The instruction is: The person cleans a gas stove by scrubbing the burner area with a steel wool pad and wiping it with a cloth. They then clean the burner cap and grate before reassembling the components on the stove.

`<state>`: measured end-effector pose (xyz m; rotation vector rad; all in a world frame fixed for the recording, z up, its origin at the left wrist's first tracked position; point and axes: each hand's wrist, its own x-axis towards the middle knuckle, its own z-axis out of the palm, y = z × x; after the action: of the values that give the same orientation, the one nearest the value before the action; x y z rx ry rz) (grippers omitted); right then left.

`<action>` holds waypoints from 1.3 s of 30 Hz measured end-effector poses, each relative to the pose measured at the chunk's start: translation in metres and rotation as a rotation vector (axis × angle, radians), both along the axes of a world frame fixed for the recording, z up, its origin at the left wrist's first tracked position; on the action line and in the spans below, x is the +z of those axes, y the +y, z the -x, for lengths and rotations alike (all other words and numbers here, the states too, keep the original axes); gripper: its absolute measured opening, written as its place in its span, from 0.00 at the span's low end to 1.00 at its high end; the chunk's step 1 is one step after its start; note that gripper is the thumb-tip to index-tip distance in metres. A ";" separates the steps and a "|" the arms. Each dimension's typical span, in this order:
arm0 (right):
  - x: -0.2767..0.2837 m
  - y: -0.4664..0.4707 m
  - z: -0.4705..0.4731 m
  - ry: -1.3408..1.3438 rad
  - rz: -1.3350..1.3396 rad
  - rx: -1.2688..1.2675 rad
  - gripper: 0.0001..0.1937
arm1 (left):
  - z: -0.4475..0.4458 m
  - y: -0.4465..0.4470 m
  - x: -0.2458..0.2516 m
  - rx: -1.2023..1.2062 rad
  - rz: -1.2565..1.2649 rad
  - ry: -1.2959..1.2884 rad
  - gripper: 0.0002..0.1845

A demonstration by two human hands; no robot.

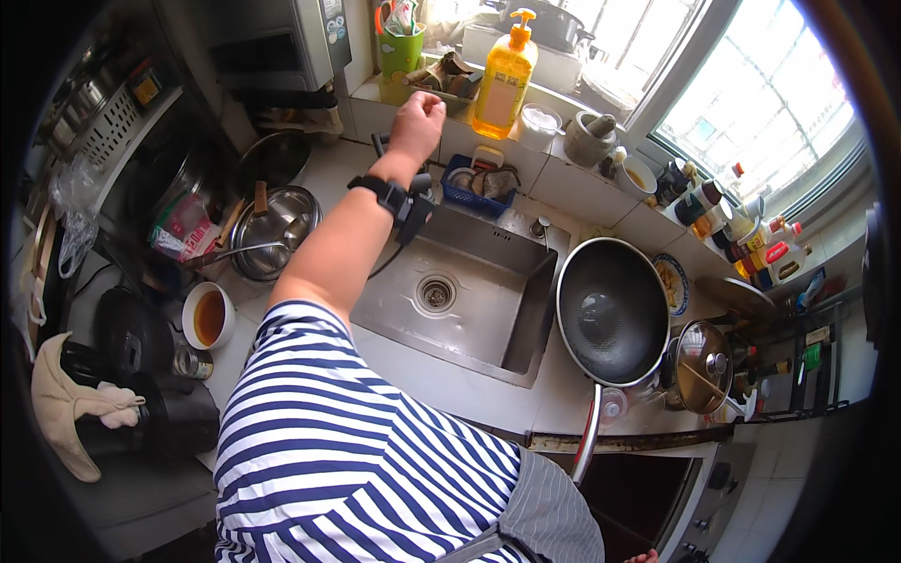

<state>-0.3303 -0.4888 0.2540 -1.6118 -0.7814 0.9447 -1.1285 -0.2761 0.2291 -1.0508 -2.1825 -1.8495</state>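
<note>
My left hand (418,125) reaches over the back of the sink towards the windowsill. Its fingers are curled together, with nothing visible between them. A black strap with a device (387,197) is on the wrist. Just beyond the hand are a tray of dark brown scraps (454,74) and a yellow pump bottle of liquid soap (504,84). Below the forearm lies the stainless steel sink (479,281), with its drain strainer (436,293) in view. Only some fingers of my right hand (642,557) show at the bottom edge; what they do is hidden.
A black wok (614,310) rests right of the sink, its handle past the counter edge. Beside it stands a glass-lidded pot (704,366). Steel bowls (271,218) and a white bowl of brown liquid (209,316) sit at left. Bottles (704,204) line the sill.
</note>
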 end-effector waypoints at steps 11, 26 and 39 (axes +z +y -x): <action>0.022 0.005 0.053 -0.058 0.018 -0.001 0.15 | -0.077 0.092 -0.078 -0.281 0.655 0.150 0.13; 0.010 -0.059 0.036 -0.037 0.051 -0.219 0.09 | -0.012 0.192 -0.237 -0.351 1.168 0.547 0.18; 0.000 -0.073 0.028 -0.093 0.040 -0.262 0.10 | -0.004 0.177 -0.208 -0.456 0.899 0.442 0.16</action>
<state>-0.3584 -0.5621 0.2536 -1.7534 -0.5982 0.7058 -1.1246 -0.0990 0.0207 -1.9856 -2.6122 -0.4959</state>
